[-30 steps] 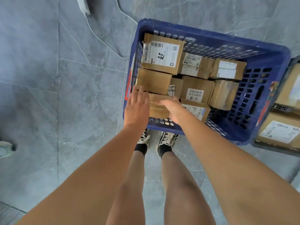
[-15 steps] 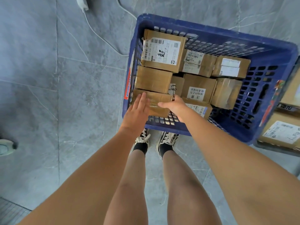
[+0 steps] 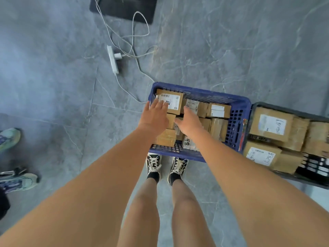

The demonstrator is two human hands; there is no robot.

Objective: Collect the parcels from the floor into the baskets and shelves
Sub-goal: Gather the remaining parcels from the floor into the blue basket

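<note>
A blue plastic basket [image 3: 238, 122] stands on the grey floor in front of my feet, filled with several brown cardboard parcels. A small taped parcel [image 3: 166, 138] lies at its near left corner, free of both hands. My left hand [image 3: 154, 116] hovers over the basket's left side with straight fingers, holding nothing. My right hand [image 3: 189, 122] is spread flat above the middle parcels, also holding nothing. A large labelled parcel [image 3: 173, 101] sits at the far left corner, just past my left fingertips.
A dark basket [image 3: 313, 177] with bigger parcels adjoins the blue one on the right. A white power strip [image 3: 113, 59] and loose cables lie on the floor beyond. Another person's shoes [image 3: 10, 138] are at the left edge. A dark mat [image 3: 124, 8] lies at the top.
Both hands let go of the small taped parcel, which now rests in the basket's near left corner. They rose with fingers spread, and the view pulled back and up.
</note>
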